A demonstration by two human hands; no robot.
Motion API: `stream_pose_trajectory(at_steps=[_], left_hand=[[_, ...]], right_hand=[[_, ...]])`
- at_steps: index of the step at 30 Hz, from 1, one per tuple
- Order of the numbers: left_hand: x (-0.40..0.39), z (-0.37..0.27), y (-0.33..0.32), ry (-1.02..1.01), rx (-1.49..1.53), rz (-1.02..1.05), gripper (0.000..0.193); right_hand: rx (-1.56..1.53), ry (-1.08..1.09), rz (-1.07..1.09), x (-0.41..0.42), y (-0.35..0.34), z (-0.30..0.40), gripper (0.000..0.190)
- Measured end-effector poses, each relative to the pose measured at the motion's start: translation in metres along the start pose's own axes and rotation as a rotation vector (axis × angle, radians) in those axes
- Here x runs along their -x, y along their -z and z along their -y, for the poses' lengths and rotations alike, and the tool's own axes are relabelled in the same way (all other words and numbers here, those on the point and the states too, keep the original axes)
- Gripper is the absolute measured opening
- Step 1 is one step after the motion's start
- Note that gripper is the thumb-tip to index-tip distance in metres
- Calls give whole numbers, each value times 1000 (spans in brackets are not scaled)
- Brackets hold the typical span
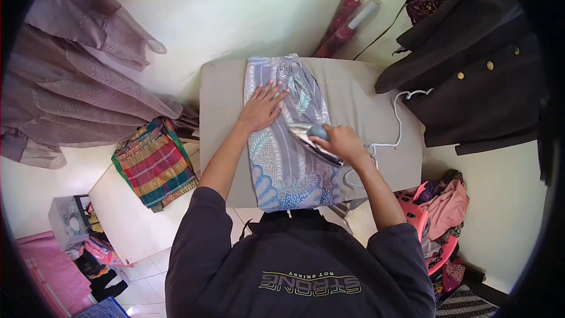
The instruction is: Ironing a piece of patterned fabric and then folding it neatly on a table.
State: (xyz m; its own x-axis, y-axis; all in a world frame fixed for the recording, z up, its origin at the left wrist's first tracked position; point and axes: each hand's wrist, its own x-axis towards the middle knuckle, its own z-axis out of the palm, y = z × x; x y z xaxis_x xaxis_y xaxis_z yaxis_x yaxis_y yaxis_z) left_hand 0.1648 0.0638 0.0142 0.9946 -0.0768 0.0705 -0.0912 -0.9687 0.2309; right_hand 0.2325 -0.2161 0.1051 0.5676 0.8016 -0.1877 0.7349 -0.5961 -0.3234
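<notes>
Patterned grey-blue batik cloth (282, 159), gathered at its far edge, lies lengthwise on an ironing board with a beige cover (223, 119). My left hand (265, 108) rests on the cloth's upper left part with the fingers spread and nothing in them. To its right, my right hand (342, 141) grips the handle of an electric iron (309, 139), whose pointed tip faces up and left over the cloth. The iron's soleplate is hidden, so contact with the cloth cannot be told. A white braided cord (398, 119) runs beside my right hand over the board.
Sheer mauve garments (88, 75) hang at left, a dark buttoned jacket (476, 75) at right. Folded plaid cloths (154, 163) lie on a white surface (132, 221) at left. A pink basket (446, 254) of clothes stands lower right. Wrapped rolls (337, 37) lean against the wall.
</notes>
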Motion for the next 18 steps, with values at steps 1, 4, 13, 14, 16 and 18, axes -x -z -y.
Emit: stream_pose_trajectory(at_steps=[1, 4, 13, 14, 16, 18], left_hand=[[-2, -3, 0, 3, -14, 4, 55], [-5, -3, 2, -22, -70, -14, 59], [20, -44, -16, 267, -33, -122, 66], [19, -43, -19, 272, -15, -156, 67], [17, -45, -15, 272, -5, -135, 66], [16, -44, -14, 286, 13, -142, 64]], right_hand=[[3, -71, -54, 2, 3, -12, 58], [-2, -144, -141, -5, 12, -25, 58], [-109, -198, -174, -30, 7, 14, 58], [-92, -205, -186, -35, 2, 8, 59], [-86, -224, -199, -38, 3, -6, 59], [-76, -233, -211, -33, 9, -16, 60]])
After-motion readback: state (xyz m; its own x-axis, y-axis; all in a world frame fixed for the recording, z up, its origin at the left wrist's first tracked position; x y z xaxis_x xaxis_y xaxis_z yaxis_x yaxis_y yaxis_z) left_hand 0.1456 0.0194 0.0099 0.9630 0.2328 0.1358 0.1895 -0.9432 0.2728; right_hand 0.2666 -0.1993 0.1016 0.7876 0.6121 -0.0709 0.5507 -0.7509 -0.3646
